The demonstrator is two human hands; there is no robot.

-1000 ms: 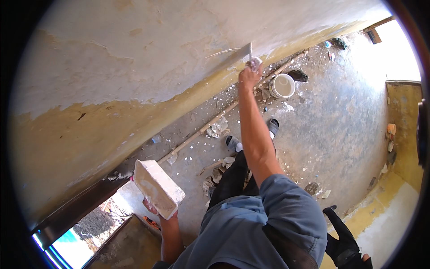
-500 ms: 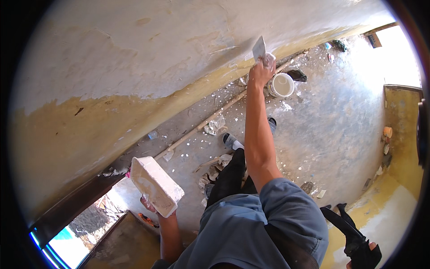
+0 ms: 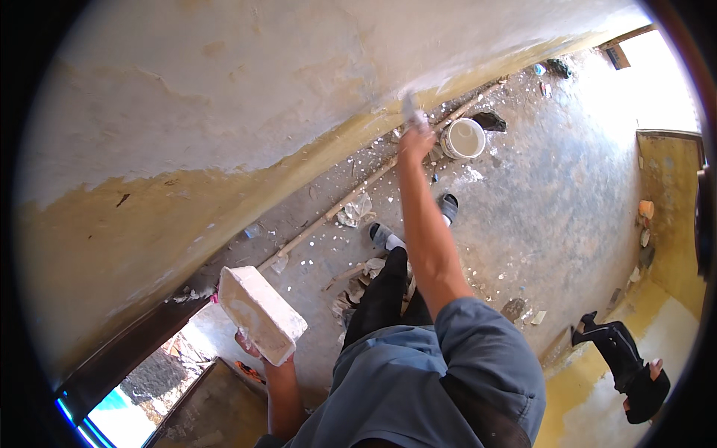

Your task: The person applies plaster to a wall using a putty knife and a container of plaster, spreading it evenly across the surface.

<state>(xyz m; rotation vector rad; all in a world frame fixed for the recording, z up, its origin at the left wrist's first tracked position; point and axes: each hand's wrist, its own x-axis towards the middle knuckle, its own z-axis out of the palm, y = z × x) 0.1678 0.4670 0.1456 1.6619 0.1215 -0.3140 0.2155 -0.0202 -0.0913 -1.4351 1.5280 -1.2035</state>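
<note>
My right hand (image 3: pixel 416 141) grips a flat putty knife (image 3: pixel 410 107), blurred, near the lower part of the wall (image 3: pixel 299 82), where a pale coat lies over yellow paint; whether the blade touches the wall I cannot tell. My left hand (image 3: pixel 252 348) holds a rectangular whitish tray (image 3: pixel 263 310) at lower left, streaked with pale paste inside, its fingers partly hidden under it. Beyond my right hand, a white bucket (image 3: pixel 470 128) stands on the floor.
A long pole (image 3: pixel 328 214) lies along the wall's foot among scraps (image 3: pixel 355 210) and rubble (image 3: pixel 351 297). A person in dark clothes (image 3: pixel 624 358) is at lower right by a yellow wall (image 3: pixel 668 224). A bright doorway (image 3: pixel 665 75) is top right; another opening (image 3: pixel 172 373) is lower left.
My right hand with the knife rose slightly, then dropped lower and leftward, the blade now blurred. The tray barely moved. The other person has shifted right and changed posture.
</note>
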